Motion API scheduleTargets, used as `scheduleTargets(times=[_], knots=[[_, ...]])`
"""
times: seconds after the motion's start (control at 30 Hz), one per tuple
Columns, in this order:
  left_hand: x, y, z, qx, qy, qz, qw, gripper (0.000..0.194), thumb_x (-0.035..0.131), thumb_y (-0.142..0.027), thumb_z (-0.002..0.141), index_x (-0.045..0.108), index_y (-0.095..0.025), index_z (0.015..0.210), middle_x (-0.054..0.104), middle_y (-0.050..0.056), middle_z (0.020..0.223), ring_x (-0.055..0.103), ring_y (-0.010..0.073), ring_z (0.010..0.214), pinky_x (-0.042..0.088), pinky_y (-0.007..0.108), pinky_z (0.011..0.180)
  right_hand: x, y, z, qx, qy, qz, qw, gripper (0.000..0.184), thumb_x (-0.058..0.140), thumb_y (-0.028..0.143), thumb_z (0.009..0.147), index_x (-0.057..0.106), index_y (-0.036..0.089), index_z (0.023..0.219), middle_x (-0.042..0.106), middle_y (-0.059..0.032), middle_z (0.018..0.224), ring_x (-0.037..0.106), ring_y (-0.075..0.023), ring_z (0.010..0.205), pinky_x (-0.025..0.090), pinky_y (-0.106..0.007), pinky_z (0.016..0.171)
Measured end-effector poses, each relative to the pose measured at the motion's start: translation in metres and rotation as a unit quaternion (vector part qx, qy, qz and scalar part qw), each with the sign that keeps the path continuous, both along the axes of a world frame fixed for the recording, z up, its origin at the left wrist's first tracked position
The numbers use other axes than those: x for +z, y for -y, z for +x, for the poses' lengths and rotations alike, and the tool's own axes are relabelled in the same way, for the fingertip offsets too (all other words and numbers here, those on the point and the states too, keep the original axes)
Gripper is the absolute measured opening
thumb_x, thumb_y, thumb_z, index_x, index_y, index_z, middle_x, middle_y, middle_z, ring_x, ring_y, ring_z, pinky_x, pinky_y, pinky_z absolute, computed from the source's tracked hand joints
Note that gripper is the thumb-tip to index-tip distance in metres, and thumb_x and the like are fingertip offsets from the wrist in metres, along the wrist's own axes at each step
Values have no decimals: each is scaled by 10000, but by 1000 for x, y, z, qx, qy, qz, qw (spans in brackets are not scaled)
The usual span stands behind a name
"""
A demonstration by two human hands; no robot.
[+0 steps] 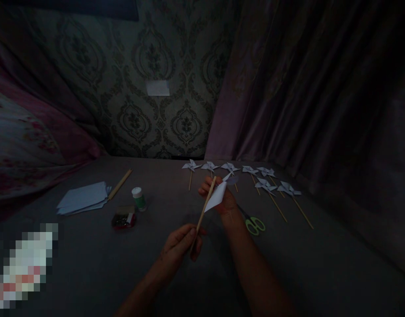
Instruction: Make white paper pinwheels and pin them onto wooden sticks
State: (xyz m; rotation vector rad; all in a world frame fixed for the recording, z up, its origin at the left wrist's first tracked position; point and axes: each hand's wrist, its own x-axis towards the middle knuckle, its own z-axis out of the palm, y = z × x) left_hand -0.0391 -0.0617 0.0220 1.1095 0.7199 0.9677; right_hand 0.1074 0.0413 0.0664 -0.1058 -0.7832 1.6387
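My left hand (181, 244) is closed around the lower end of a thin wooden stick (205, 207) that slants up to the right. At the stick's upper end my right hand (222, 196) pinches a folded white paper piece (217, 197) against it. Both hands hover above a grey cloth surface (90, 259) in dim light.
Several finished paper pinwheels on sticks (264, 185) lie in a row behind my hands. Green-handled scissors (254, 223) lie to the right of my right wrist. A stack of white paper (83, 198), spare sticks (120, 184), a small glue bottle (138, 198) and a box of pins (123, 219) lie left.
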Motion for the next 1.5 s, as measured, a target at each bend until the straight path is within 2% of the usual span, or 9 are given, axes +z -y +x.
scheduleTargets(times=[0.2, 0.47, 0.7, 1.1, 1.3, 1.5], knots=[[0, 0, 0, 3, -16, 1, 1000, 341, 533, -471, 852, 613, -141, 881, 515, -18, 581, 425, 85, 493, 297, 231, 498, 1, 2, 0, 5, 31, -11, 999, 290, 778, 332, 634, 516, 219, 580, 448, 54, 647, 344, -90, 537, 338, -255, 546], [2, 1, 0, 0, -16, 11, 1000, 333, 512, -444, 875, 622, -132, 905, 509, -20, 583, 432, 81, 501, 309, 226, 505, 1, 2, 0, 20, 34, 4, 999, 312, 788, 354, 628, 519, 220, 543, 329, 65, 581, 310, -90, 525, 336, -243, 545], [7, 1, 1, 1, -24, 20, 1000, 347, 522, -466, 859, 621, -135, 891, 508, -21, 574, 432, 84, 493, 314, 225, 497, -1, 2, 0, 29, 32, 30, 999, 263, 795, 363, 622, 567, 240, 579, 315, 65, 587, 296, -90, 523, 331, -238, 548], [8, 0, 1, 2, -33, 14, 999, 365, 539, -485, 836, 629, -134, 878, 497, -28, 550, 426, 83, 472, 317, 227, 493, 1, 5, 0, 12, 47, 6, 999, 266, 793, 385, 613, 571, 242, 576, 381, 58, 592, 333, -99, 534, 369, -267, 590], [12, 1, 2, 3, -37, 12, 999, 356, 542, -476, 839, 637, -135, 876, 503, -23, 556, 432, 88, 485, 325, 228, 500, 4, 7, -1, -4, 52, 7, 999, 300, 805, 389, 590, 550, 235, 558, 404, 55, 594, 335, -97, 519, 336, -260, 552], [13, 2, 2, 10, -37, 6, 999, 389, 566, -512, 810, 645, -135, 868, 496, -23, 557, 428, 91, 480, 322, 232, 493, 2, 6, 0, 6, 54, 3, 999, 247, 781, 364, 633, 575, 242, 574, 402, 56, 588, 350, -95, 526, 370, -260, 584]])
